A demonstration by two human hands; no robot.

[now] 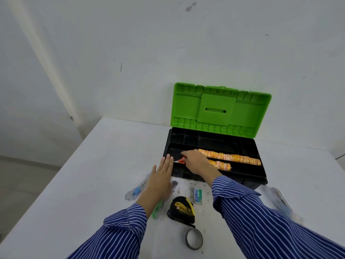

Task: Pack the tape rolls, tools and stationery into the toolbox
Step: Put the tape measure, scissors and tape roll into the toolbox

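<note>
**A:** Head view. Where do the task's things lie?

**B:** The toolbox [214, 165] stands at the far edge of the surface [112, 156], its green lid [220, 109] raised against the wall. Two rows of orange tape rolls [231, 158] already fill its long front compartments. Not yet packed, near the front edge: a yellow-and-black tape measure [182, 209], a dark tape ring [194, 238], a small staple box [198, 195], a clear pen with a blue clip [137, 189] and a green item [156, 210] partly hidden by the left sleeve. Something clear lies blurred beside the right sleeve; what it is cannot be told.

**A:** And the hands?

**B:** The right hand [194, 160] reaches into the tray's left front compartment, fingers [186, 152] closed round a small orange-handled tool [181, 161] whose pale tip points toward the left wall. The left hand [162, 176] lies flat, fingers together and straight, holding nothing, its tips touching the toolbox's near left corner.

**A:** What could go wrong?

**B:** In judgement: the tool's tip may catch on the compartment wall or divider and sit askew, later blocking the lid; a push against the tray could slide the toolbox unless the left hand steadies it; a withdrawing sleeve might sweep the staple box off its place.
</note>
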